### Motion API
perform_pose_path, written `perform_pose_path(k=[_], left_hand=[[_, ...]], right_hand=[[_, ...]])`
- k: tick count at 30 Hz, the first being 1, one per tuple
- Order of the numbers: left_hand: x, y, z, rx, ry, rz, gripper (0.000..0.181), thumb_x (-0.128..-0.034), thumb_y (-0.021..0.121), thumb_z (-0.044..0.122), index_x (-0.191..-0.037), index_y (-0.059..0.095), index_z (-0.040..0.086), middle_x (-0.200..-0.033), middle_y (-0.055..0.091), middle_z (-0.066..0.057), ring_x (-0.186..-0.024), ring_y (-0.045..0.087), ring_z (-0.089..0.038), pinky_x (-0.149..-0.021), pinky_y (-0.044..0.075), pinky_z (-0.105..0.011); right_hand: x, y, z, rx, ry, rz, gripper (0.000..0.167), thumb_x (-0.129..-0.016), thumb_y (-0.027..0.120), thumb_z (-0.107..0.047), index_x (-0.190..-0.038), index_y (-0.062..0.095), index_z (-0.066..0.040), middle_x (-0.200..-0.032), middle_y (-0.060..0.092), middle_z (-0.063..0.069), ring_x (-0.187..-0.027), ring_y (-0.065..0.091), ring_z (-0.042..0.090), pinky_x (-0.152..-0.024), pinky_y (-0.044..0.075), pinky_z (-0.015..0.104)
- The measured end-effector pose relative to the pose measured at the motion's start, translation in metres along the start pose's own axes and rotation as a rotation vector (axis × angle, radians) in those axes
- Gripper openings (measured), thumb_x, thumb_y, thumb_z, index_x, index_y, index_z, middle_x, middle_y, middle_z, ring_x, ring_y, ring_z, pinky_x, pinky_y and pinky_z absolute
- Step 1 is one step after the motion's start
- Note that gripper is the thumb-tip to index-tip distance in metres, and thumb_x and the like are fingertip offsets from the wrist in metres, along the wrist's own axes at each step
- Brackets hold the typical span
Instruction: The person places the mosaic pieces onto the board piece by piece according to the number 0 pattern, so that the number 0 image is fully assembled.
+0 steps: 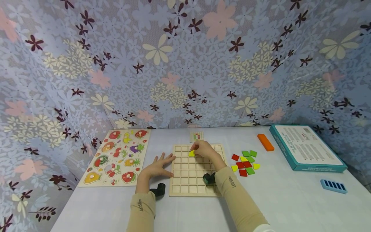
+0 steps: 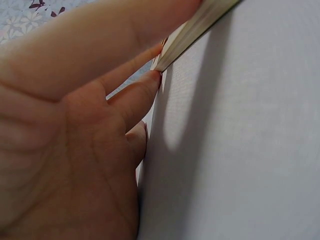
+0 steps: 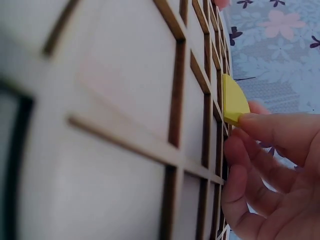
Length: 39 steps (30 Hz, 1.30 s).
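Observation:
A wooden grid board lies flat on the table in front of the person. Over its upper part, the right hand pinches a yellow quarter-round tile between thumb and fingers. In the right wrist view the same yellow tile stands tilted at the grid, its rounded edge facing away from the board. The left hand is spread beside the board, its thumb and fingertips touching the left edge. Seen in the left wrist view, the left hand has extended fingers against the board's side.
Several red, green and yellow tiles lie right of the board. A small pattern card sits behind it. To the left is a fruit puzzle. An orange block, a teal box and a blue slotted piece lie farther right.

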State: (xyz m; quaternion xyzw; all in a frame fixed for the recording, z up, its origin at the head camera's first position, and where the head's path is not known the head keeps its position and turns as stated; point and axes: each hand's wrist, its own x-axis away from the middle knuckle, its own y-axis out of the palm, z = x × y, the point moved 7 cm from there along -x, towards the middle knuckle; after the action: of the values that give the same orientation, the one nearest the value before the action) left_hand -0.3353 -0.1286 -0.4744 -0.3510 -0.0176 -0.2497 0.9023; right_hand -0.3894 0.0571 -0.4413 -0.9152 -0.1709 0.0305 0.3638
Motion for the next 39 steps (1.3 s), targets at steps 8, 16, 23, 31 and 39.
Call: perform_pose_path(k=[8,16,23,31,39], left_hand=[[0.001,0.000,-0.001,-0.008,0.001,0.000,0.084,-0.0698,0.078,0.020,-0.143,0.037,0.015,-0.153,0.018,-0.004,-0.141,-0.007,-0.031,-0.112,-0.014,-0.049],[0.002,-0.001,0.000,-0.002,0.007,-0.001,0.084,-0.0697,0.078,0.020,-0.143,0.037,0.015,-0.153,0.019,-0.005,-0.141,-0.007,-0.031,-0.112,-0.014,-0.049],[0.003,-0.001,0.001,-0.006,0.011,-0.011,0.083,-0.0707,0.077,0.021,-0.143,0.036,0.015,-0.153,0.018,-0.004,-0.141,-0.007,-0.031,-0.112,-0.015,-0.048],[0.003,0.000,0.003,-0.008,0.027,-0.020,0.083,-0.0711,0.077,0.019,-0.143,0.036,0.013,-0.153,0.018,-0.006,-0.141,-0.007,-0.032,-0.112,-0.015,-0.049],[0.003,0.000,0.003,-0.006,0.030,-0.017,0.083,-0.0707,0.077,0.018,-0.143,0.036,0.013,-0.153,0.018,-0.006,-0.141,-0.007,-0.032,-0.112,-0.015,-0.049]], right_hand=[[-0.001,0.003,0.001,0.038,0.022,-0.015,0.007,-0.083,0.065,-0.008,-0.089,0.067,-0.005,-0.085,0.061,0.005,-0.075,0.055,0.018,-0.065,0.049,0.029],[-0.004,0.004,-0.001,0.083,0.005,-0.017,0.006,-0.081,0.066,-0.003,-0.087,0.067,-0.005,-0.084,0.061,0.006,-0.076,0.055,0.019,-0.067,0.049,0.032],[-0.003,0.003,0.000,0.073,0.004,-0.024,0.010,-0.080,0.066,0.000,-0.089,0.068,-0.004,-0.085,0.062,0.006,-0.079,0.056,0.020,-0.069,0.051,0.033],[0.006,-0.004,0.004,-0.056,0.012,-0.024,0.023,-0.083,0.063,-0.003,-0.106,0.064,-0.001,-0.098,0.061,0.011,-0.086,0.055,0.022,-0.070,0.050,0.032],[0.018,-0.017,0.006,-0.130,-0.008,0.016,0.027,-0.084,0.059,-0.003,-0.110,0.062,0.002,-0.098,0.060,0.015,-0.083,0.057,0.023,-0.070,0.053,0.034]])
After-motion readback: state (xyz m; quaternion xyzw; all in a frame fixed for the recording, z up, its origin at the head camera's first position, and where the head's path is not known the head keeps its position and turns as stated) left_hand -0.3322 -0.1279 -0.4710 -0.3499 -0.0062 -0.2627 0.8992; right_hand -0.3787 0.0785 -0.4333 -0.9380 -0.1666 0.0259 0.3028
